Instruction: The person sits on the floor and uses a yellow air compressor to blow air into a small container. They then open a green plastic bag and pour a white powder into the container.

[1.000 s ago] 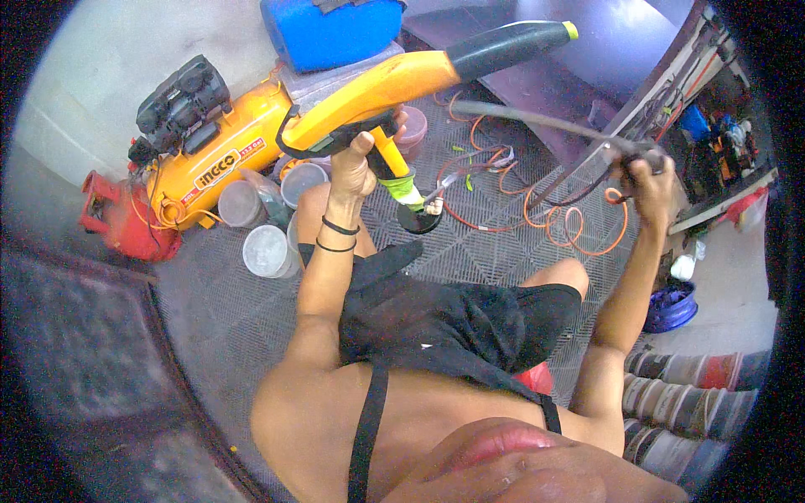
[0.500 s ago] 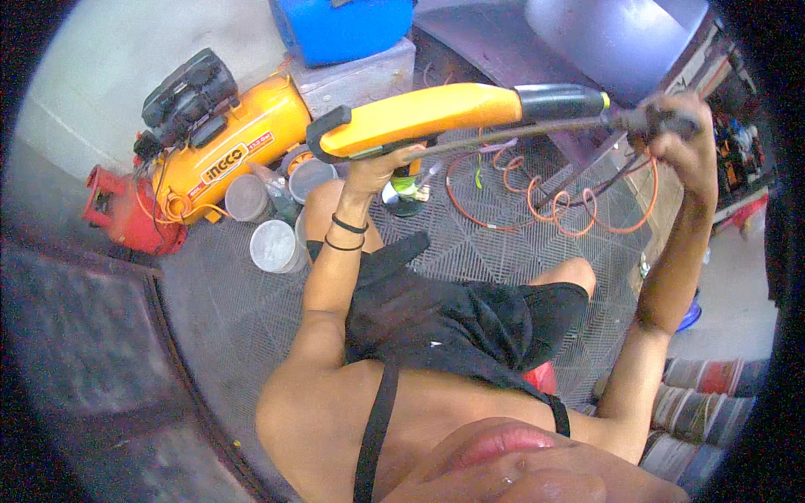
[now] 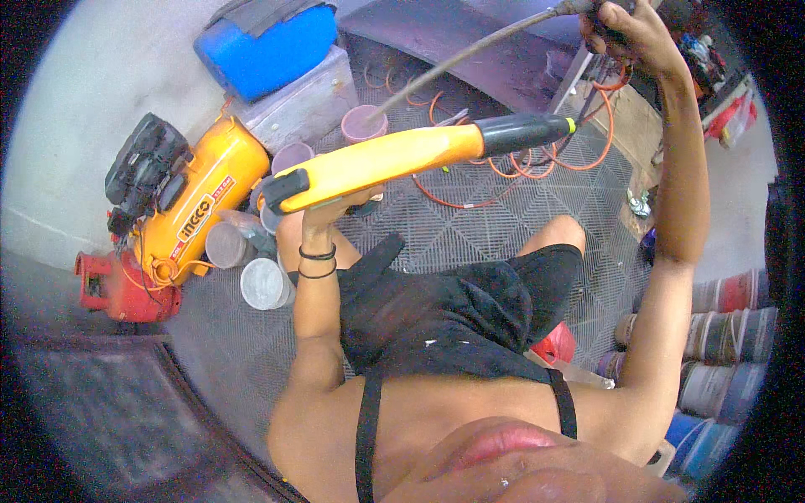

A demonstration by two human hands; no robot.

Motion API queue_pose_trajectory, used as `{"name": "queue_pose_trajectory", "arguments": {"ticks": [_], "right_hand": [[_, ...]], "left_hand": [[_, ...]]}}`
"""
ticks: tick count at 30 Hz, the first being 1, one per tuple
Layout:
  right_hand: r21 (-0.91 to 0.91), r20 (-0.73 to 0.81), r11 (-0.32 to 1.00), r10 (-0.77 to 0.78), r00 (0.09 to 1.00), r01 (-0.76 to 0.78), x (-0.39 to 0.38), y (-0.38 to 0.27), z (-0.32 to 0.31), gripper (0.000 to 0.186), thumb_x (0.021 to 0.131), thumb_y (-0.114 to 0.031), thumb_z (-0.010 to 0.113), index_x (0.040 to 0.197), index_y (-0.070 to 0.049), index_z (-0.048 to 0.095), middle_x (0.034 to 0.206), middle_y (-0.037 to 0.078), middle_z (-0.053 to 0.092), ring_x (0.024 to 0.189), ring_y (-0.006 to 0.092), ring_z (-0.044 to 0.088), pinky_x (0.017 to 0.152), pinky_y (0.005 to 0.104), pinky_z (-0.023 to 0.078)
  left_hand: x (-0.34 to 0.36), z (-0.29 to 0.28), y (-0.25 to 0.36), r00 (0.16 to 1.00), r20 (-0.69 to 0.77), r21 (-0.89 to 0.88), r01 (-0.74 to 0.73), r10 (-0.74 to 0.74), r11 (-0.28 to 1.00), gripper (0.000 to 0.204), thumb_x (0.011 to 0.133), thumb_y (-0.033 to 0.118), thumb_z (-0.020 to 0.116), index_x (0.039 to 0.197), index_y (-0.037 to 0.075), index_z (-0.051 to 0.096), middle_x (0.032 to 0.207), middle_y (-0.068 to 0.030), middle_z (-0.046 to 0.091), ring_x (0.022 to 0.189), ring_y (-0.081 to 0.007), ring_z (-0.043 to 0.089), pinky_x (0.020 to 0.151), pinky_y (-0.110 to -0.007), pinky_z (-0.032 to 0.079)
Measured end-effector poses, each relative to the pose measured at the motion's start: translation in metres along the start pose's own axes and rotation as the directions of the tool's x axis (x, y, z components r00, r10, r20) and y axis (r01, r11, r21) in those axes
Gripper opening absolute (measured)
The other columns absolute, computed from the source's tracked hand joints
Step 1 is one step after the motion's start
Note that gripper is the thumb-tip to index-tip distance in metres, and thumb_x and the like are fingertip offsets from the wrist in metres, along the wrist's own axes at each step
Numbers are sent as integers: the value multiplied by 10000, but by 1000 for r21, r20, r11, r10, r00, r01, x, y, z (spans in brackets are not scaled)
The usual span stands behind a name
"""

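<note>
My left hand (image 3: pixel 337 205) is wrapped from below round a long yellow tool (image 3: pixel 381 163) with a black nose, a small yellow-green tip and a black cap at its left end; most of its fingers are hidden under the tool. I cannot make out the tool's exact kind. Raised at the upper right, my right hand (image 3: pixel 633 38) is closed round the black handle of a thin grey rod (image 3: pixel 470 52). The rod slants down to the left, behind the yellow tool, its far end overlapping a pink tub (image 3: pixel 365 126) in view; whether they touch, I cannot tell.
A yellow air compressor (image 3: pixel 201 201) and a red gas cylinder (image 3: pixel 126 287) stand at left. Clear tubs (image 3: pixel 267 285) sit near my knee. Behind are a blue container (image 3: pixel 268 54) and a coiled orange hose (image 3: pixel 599 159). Stacked cans (image 3: pixel 729 335) line the right.
My right hand has risen with the rod, swinging it away from my left hand and up to a steeper slant. My left hand and the yellow tool have shifted left and down in view.
</note>
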State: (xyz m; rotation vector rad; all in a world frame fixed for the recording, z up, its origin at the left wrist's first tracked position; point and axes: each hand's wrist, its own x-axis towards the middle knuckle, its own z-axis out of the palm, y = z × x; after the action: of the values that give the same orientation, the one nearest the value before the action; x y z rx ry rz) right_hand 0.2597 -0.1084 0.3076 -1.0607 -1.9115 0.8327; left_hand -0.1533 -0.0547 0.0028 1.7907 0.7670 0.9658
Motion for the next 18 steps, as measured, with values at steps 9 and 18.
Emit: {"name": "queue_pose_trajectory", "arguments": {"ticks": [9, 18], "right_hand": [[46, -136, 974, 226, 965, -221, -78, 126, -91, 567, 884, -572, 591, 1020, -24, 537, 620, 40, 553, 328, 35, 345, 292, 175, 254], [46, -340, 987, 161, 926, -155, -117, 108, -114, 435, 946, -491, 541, 981, -57, 543, 621, 13, 540, 352, 42, 356, 311, 185, 242]], "left_hand": [[-6, -4, 3, 938, -217, -587, -347, 270, 732, 566, 743, 123, 807, 1240, 23, 556, 1166, -115, 636, 1054, -300, 630, 947, -442, 508], [-1, -6, 23, 920, -326, -521, -366, 217, 771, 515, 739, 125, 810, 1198, 33, 595, 1090, -100, 664, 995, -267, 650, 929, -436, 509]]}}
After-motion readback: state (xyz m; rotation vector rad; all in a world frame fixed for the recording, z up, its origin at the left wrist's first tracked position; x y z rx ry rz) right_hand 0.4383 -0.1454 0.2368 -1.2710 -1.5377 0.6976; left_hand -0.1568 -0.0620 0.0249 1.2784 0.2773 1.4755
